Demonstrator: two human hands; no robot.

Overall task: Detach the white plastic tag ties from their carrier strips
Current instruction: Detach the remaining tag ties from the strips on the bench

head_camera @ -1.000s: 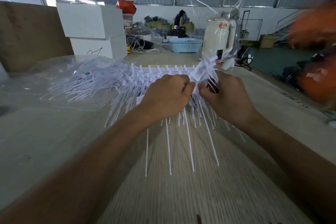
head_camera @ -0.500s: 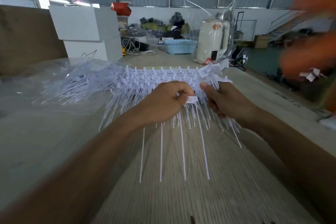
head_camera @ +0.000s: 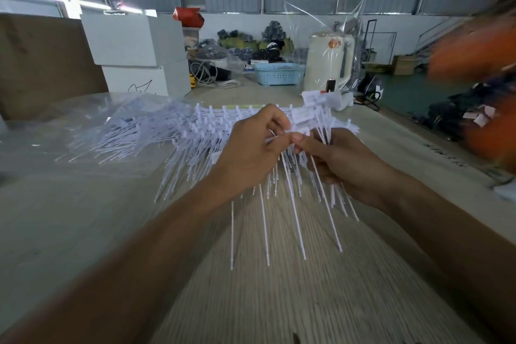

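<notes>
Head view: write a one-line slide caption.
Both hands, left and right, pinch white tag ties above a wooden table.

The right hand (head_camera: 344, 165) now sits lower and nearer than a second ago, a bundle of ties (head_camera: 321, 126) standing up out of its grip. The left hand (head_camera: 251, 148) is raised, its fingertips (head_camera: 282, 127) meeting the right thumb (head_camera: 300, 138) on a tie.
</notes>
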